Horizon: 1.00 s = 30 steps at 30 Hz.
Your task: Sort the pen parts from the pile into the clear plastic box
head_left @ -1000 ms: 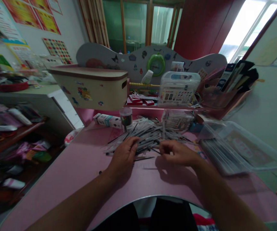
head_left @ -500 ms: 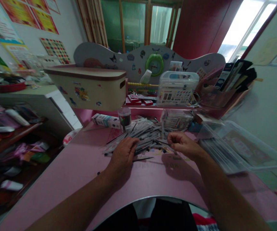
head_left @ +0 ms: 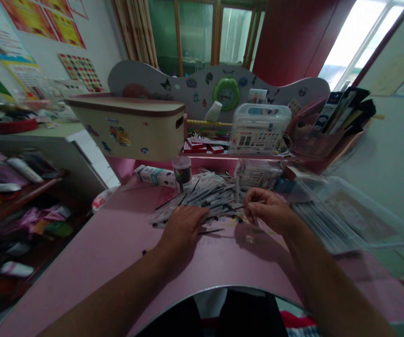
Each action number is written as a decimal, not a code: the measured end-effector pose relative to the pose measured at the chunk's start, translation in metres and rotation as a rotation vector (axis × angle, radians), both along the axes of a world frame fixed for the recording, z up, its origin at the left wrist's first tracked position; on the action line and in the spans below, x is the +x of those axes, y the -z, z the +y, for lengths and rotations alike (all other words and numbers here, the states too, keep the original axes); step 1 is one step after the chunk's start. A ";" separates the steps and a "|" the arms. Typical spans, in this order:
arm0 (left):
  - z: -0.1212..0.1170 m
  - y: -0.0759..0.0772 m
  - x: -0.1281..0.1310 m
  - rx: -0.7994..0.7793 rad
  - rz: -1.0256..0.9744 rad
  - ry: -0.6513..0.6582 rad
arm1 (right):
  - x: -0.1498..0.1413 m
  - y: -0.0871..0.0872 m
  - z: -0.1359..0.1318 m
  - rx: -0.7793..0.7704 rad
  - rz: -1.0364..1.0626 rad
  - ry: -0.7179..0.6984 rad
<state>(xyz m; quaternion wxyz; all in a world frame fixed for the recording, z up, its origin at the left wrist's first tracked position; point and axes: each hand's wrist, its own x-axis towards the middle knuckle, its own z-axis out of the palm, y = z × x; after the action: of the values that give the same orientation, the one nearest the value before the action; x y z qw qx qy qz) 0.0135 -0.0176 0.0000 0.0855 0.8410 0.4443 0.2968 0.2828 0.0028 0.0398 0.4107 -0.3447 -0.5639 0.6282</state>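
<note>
A loose heap of thin, whitish pens (head_left: 214, 189), some with dark ends, lies on the pink desk (head_left: 202, 267). At the heap's near left edge rests my left hand (head_left: 183, 227), palm down, its fingers stretched to the right over the pens. My right hand (head_left: 267, 208) is just right of the heap, thumb and fingers pinched on a slim pen (head_left: 237, 207) whose dark end points left. The grip itself is partly hidden by the fingers. A single dark pen (head_left: 212, 231) lies apart, in front of the heap, and small black bits are scattered near it.
A clear plastic box (head_left: 373, 241) with pens lined up inside stands at the right. Behind the heap are a round tub (head_left: 182, 171), a long carton (head_left: 155, 175) and a clear packet (head_left: 258, 174). A shelf above carries a cream bin (head_left: 132, 131) and a clear case (head_left: 260, 128).
My left hand has flattened, its fingers reaching further right. My right hand has lifted its fingers slightly and turned, still beside the heap.
</note>
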 end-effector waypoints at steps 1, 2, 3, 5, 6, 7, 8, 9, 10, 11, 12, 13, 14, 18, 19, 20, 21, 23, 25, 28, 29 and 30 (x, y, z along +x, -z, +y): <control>-0.001 -0.002 0.001 -0.039 -0.015 -0.005 | -0.004 0.001 -0.001 -0.034 0.054 -0.028; -0.003 -0.003 0.002 -0.082 -0.040 -0.014 | -0.008 0.001 -0.002 -0.067 0.102 -0.064; -0.003 -0.005 0.003 -0.132 -0.076 -0.024 | -0.013 0.002 -0.004 -0.095 0.143 -0.099; -0.005 -0.009 0.005 -0.229 -0.195 -0.040 | -0.023 0.006 -0.005 -0.108 0.187 -0.126; -0.005 -0.010 0.005 -0.285 -0.268 -0.042 | -0.028 0.009 -0.006 -0.094 0.170 -0.096; -0.005 -0.011 0.005 -0.337 -0.343 -0.038 | -0.033 0.014 -0.007 -0.067 0.109 -0.036; -0.005 -0.012 0.005 -0.383 -0.413 -0.031 | -0.038 0.019 -0.008 -0.019 -0.003 0.042; -0.005 -0.012 0.004 -0.417 -0.470 -0.026 | -0.043 0.024 -0.009 0.053 -0.155 0.126; -0.004 -0.012 0.004 -0.439 -0.513 -0.023 | -0.048 0.029 -0.011 0.148 -0.330 0.200; -0.004 -0.012 0.004 -0.450 -0.546 -0.024 | -0.053 0.033 -0.013 0.262 -0.504 0.249; -0.004 -0.011 0.003 -0.456 -0.566 -0.021 | -0.058 0.037 -0.015 0.375 -0.660 0.276; -0.004 -0.009 0.003 -0.454 -0.574 -0.011 | -0.062 0.040 -0.017 0.479 -0.788 0.284; -0.003 -0.008 0.002 -0.446 -0.570 0.002 | -0.066 0.042 -0.019 0.561 -0.887 0.282; -0.003 -0.004 0.001 -0.357 -0.503 0.030 | -0.076 0.045 -0.020 0.728 -1.076 0.251; -0.003 -0.004 0.001 -0.346 -0.489 0.031 | -0.077 0.046 -0.019 0.751 -1.097 0.241; -0.003 -0.004 0.001 -0.347 -0.476 0.036 | -0.078 0.047 -0.018 0.767 -1.116 0.235; -0.003 -0.005 0.001 -0.353 -0.460 0.044 | -0.079 0.048 -0.017 0.776 -1.134 0.229; -0.003 -0.006 0.001 -0.369 -0.427 0.056 | -0.081 0.050 -0.015 0.774 -1.166 0.223; -0.004 -0.008 0.001 -0.378 -0.408 0.059 | -0.083 0.051 -0.014 0.759 -1.187 0.214; -0.005 -0.009 0.002 -0.383 -0.401 0.051 | -0.084 0.051 -0.015 0.726 -1.211 0.198; -0.005 -0.009 0.002 -0.384 -0.399 0.052 | -0.085 0.050 -0.016 0.716 -1.212 0.198; -0.005 -0.009 0.002 -0.383 -0.394 0.057 | -0.084 0.049 -0.017 0.708 -1.201 0.205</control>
<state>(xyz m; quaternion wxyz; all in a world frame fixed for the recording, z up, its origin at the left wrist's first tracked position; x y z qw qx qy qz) 0.0158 -0.0228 0.0092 0.3360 0.7476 0.4434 0.3629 0.1984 -0.0139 -0.0094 0.1730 -0.5288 -0.8283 0.0662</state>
